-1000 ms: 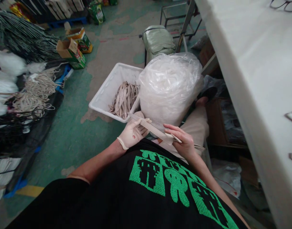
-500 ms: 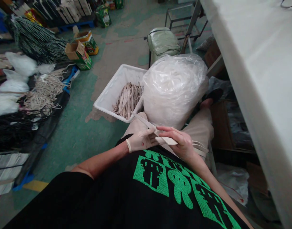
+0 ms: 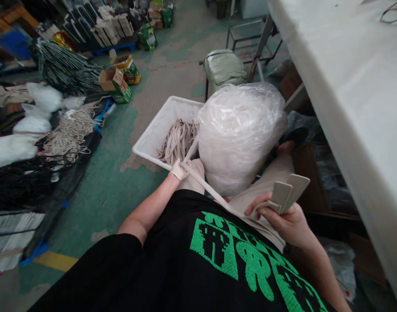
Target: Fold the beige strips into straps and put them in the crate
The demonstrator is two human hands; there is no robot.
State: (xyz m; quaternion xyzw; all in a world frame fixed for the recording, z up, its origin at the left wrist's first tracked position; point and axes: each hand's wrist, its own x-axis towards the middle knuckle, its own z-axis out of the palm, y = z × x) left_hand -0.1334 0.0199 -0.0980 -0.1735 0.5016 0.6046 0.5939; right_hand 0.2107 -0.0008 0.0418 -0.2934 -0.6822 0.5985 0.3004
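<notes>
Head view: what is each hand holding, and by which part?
The right hand holds pale strips near their squared ends. The left hand holds a strip beside the bin; whether at its end cannot be told.

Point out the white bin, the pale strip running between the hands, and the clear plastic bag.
White bin (image 3: 157, 129): head view, on its inner wall.
Pale strip (image 3: 214, 192): head view, midway along its flat length.
Clear plastic bag (image 3: 240, 136): head view, on its bulging side.

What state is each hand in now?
Left hand: closed on a pale strip.
Right hand: closed, holding flat pale pieces.
</notes>
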